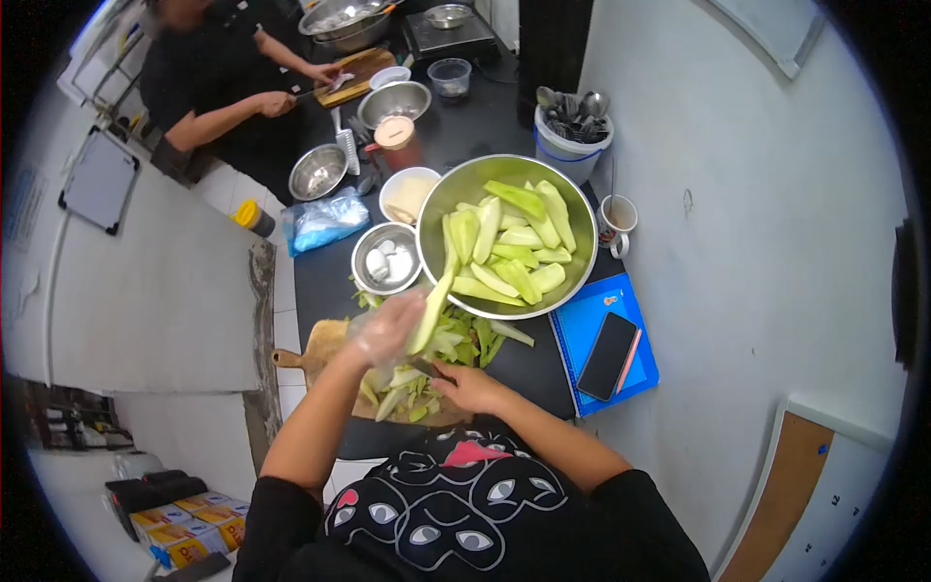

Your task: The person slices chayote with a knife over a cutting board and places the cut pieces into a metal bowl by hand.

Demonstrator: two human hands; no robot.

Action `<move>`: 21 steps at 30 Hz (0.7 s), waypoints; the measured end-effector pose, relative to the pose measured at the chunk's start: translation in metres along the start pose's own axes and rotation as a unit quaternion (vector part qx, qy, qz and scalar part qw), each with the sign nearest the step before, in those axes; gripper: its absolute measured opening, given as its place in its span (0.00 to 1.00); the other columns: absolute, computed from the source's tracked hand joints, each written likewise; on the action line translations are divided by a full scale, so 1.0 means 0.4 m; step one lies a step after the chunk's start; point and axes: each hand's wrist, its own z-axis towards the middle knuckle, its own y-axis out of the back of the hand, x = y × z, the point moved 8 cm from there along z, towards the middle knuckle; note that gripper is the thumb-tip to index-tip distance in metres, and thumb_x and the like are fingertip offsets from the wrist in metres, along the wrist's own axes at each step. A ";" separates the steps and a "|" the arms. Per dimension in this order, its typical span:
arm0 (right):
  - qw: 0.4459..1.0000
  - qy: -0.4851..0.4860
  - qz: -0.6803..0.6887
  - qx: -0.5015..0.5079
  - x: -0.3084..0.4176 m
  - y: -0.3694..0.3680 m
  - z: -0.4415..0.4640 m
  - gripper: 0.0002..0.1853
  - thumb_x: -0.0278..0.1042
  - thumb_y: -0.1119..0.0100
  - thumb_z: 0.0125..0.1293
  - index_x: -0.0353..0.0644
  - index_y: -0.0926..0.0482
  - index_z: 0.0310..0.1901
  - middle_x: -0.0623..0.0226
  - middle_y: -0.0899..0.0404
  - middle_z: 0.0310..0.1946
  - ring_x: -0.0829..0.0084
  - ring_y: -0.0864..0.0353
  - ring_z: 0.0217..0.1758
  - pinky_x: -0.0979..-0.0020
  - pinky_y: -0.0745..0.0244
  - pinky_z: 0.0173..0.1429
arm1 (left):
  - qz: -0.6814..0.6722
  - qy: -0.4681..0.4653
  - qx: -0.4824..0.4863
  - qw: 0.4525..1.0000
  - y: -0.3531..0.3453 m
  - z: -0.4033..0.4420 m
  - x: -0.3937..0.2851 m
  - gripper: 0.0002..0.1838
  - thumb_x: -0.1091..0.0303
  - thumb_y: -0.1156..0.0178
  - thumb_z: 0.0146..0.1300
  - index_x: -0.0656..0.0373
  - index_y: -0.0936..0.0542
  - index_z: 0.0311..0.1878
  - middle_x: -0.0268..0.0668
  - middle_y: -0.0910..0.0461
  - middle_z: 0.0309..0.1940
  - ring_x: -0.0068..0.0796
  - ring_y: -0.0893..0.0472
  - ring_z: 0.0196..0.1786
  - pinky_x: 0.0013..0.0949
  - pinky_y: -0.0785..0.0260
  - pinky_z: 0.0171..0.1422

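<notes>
My left hand (390, 328), in a clear plastic glove and blurred by motion, is closed around a long pale-green vegetable piece (433, 312) at the near rim of a large metal bowl (424, 209). Similar peeled green pieces (514, 238) lie in that bowl. Bare, my right hand (475, 388) is closed on what looks like a knife (424, 367), its dark blade partly hidden. Beneath both hands, green trimmings (398, 396) cover much of a wooden cutting board (325, 349). More green scraps (475, 339) are heaped between board and bowl.
A small metal bowl (361, 262) with white pieces stands left of the large one. To the right are a mug (621, 215) and a blue folder (592, 315) bearing a phone (608, 356). Across the table, a co-worker (218, 87) cuts on another board (364, 68). A wall (718, 291) stands at right.
</notes>
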 end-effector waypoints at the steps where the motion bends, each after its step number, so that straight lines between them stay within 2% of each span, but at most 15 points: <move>1: 1.000 -0.012 0.004 0.003 0.012 0.017 -0.014 0.31 0.52 0.51 0.68 0.43 0.38 0.67 0.43 0.28 0.57 0.50 0.27 0.60 0.64 0.34 0.63 | -0.042 -0.004 0.040 0.998 -0.018 0.047 -0.043 0.29 0.49 0.61 0.72 0.62 0.34 0.65 0.53 0.28 0.57 0.45 0.29 0.61 0.36 0.41 0.67; 3: 1.000 -0.002 -0.006 -0.028 -0.026 0.026 -0.005 0.31 0.53 0.50 0.67 0.43 0.37 0.66 0.41 0.26 0.53 0.48 0.25 0.56 0.62 0.31 0.60 | -0.061 -0.030 0.096 0.993 -0.039 0.147 -0.087 0.28 0.51 0.60 0.72 0.59 0.35 0.67 0.52 0.29 0.59 0.43 0.30 0.63 0.35 0.43 0.70; 4: 0.999 0.008 0.009 -0.033 -0.029 0.038 -0.010 0.29 0.53 0.50 0.67 0.42 0.35 0.63 0.43 0.24 0.49 0.47 0.23 0.52 0.61 0.30 0.56 | -0.189 0.062 0.087 0.976 -0.047 0.193 -0.071 0.24 0.55 0.59 0.71 0.57 0.31 0.64 0.48 0.26 0.56 0.35 0.25 0.58 0.34 0.33 0.61; 5: 0.999 0.018 0.023 -0.037 -0.024 0.053 -0.019 0.27 0.52 0.50 0.67 0.40 0.33 0.60 0.45 0.22 0.45 0.47 0.22 0.48 0.60 0.29 0.53 | -0.139 0.015 0.076 0.987 -0.058 0.278 -0.009 0.21 0.56 0.55 0.70 0.59 0.29 0.59 0.43 0.24 0.50 0.34 0.25 0.53 0.34 0.32 0.56; 7: 0.998 0.030 0.036 -0.036 -0.015 0.083 -0.033 0.23 0.52 0.50 0.67 0.40 0.31 0.52 0.49 0.21 0.40 0.47 0.21 0.42 0.57 0.28 0.47 | -0.141 0.016 0.046 0.989 -0.090 0.382 0.093 0.18 0.58 0.50 0.68 0.59 0.27 0.54 0.38 0.23 0.43 0.32 0.25 0.48 0.33 0.30 0.50; 9: 0.999 0.027 0.036 -0.021 -0.027 0.098 -0.032 0.24 0.52 0.50 0.67 0.40 0.31 0.54 0.49 0.21 0.40 0.47 0.21 0.42 0.57 0.27 0.47 | -0.240 0.113 0.004 0.964 -0.127 0.435 0.138 0.17 0.58 0.48 0.66 0.58 0.26 0.52 0.38 0.24 0.41 0.32 0.24 0.45 0.34 0.30 0.48; 12: 0.999 0.021 0.042 -0.005 -0.052 0.103 -0.024 0.24 0.52 0.50 0.67 0.40 0.31 0.55 0.49 0.20 0.40 0.47 0.21 0.42 0.57 0.27 0.47 | -0.377 0.253 -0.062 0.889 -0.179 0.471 0.189 0.14 0.58 0.45 0.64 0.55 0.25 0.49 0.37 0.24 0.39 0.32 0.23 0.42 0.35 0.29 0.44; 13: 0.999 0.018 0.047 -0.002 -0.058 0.106 -0.021 0.24 0.51 0.50 0.67 0.41 0.31 0.55 0.49 0.20 0.40 0.47 0.21 0.42 0.56 0.27 0.48 | -0.348 0.244 -0.076 0.902 -0.172 0.480 0.183 0.15 0.59 0.46 0.65 0.56 0.26 0.50 0.37 0.23 0.39 0.32 0.22 0.41 0.35 0.28 0.43; 15: 0.998 -0.015 0.056 0.033 -0.074 0.106 -0.010 0.29 0.53 0.49 0.66 0.43 0.35 0.62 0.46 0.22 0.47 0.47 0.22 0.49 0.59 0.28 0.54 | -0.290 0.226 -0.101 0.924 -0.157 0.489 0.178 0.15 0.60 0.48 0.67 0.58 0.26 0.51 0.38 0.22 0.40 0.32 0.20 0.39 0.34 0.27 0.42; 16: 0.996 -0.030 0.060 0.053 -0.080 0.100 -0.007 0.31 0.54 0.49 0.66 0.45 0.37 0.66 0.44 0.23 0.50 0.48 0.23 0.52 0.60 0.29 0.57 | -0.350 0.243 -0.080 0.901 -0.161 0.479 0.167 0.16 0.59 0.48 0.67 0.59 0.27 0.52 0.39 0.23 0.40 0.32 0.21 0.39 0.34 0.27 0.43; 18: 0.996 -0.020 0.072 0.054 -0.079 0.098 0.002 0.31 0.54 0.48 0.66 0.44 0.36 0.66 0.45 0.23 0.49 0.48 0.22 0.51 0.60 0.29 0.56 | -0.466 0.269 -0.045 0.841 -0.153 0.462 0.131 0.19 0.57 0.49 0.68 0.61 0.29 0.54 0.40 0.23 0.41 0.34 0.21 0.38 0.36 0.27 0.46; 19: 0.996 -0.014 0.076 0.052 -0.077 0.102 0.008 0.31 0.53 0.48 0.66 0.44 0.36 0.66 0.45 0.22 0.48 0.49 0.22 0.51 0.61 0.28 0.56 | -0.542 0.249 -0.026 0.802 -0.158 0.471 0.152 0.21 0.58 0.50 0.69 0.64 0.33 0.57 0.44 0.23 0.43 0.37 0.20 0.41 0.40 0.26 0.48; 21: 0.994 -0.004 0.086 0.059 -0.067 0.115 0.009 0.31 0.53 0.47 0.66 0.44 0.36 0.66 0.45 0.22 0.47 0.49 0.21 0.50 0.61 0.28 0.55 | -0.597 0.211 0.019 0.774 -0.127 0.434 0.052 0.17 0.59 0.50 0.69 0.62 0.30 0.54 0.44 0.23 0.40 0.38 0.20 0.39 0.40 0.25 0.44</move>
